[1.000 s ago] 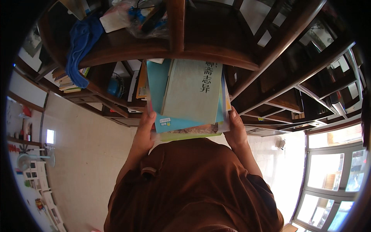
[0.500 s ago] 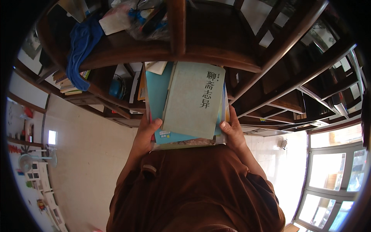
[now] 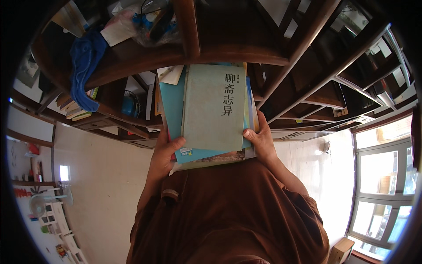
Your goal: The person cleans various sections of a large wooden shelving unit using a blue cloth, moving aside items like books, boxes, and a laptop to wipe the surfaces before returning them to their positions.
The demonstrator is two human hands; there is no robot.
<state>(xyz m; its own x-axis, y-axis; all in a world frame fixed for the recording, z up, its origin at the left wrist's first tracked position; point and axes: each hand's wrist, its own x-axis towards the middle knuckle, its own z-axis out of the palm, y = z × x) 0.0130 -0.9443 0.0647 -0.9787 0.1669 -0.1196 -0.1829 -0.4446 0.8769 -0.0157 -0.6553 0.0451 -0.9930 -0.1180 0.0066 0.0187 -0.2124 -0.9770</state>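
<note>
Both hands (image 3: 211,152) grip flat stack of books (image 3: 211,114), matte grey-green cover on top.

Two hands grip one stack of books: the left hand (image 3: 165,152) and the right hand (image 3: 262,140). In the stack, at least three books can be counted: one grey-green book (image 3: 214,108) on top, one blue book (image 3: 173,105) under it, and one with a picture cover (image 3: 215,159) below (further edges show, too thin to count). One blue cloth (image 3: 84,66) hangs on the wooden shelf (image 3: 228,46). One clear plastic bag (image 3: 151,22) lies there.
</note>
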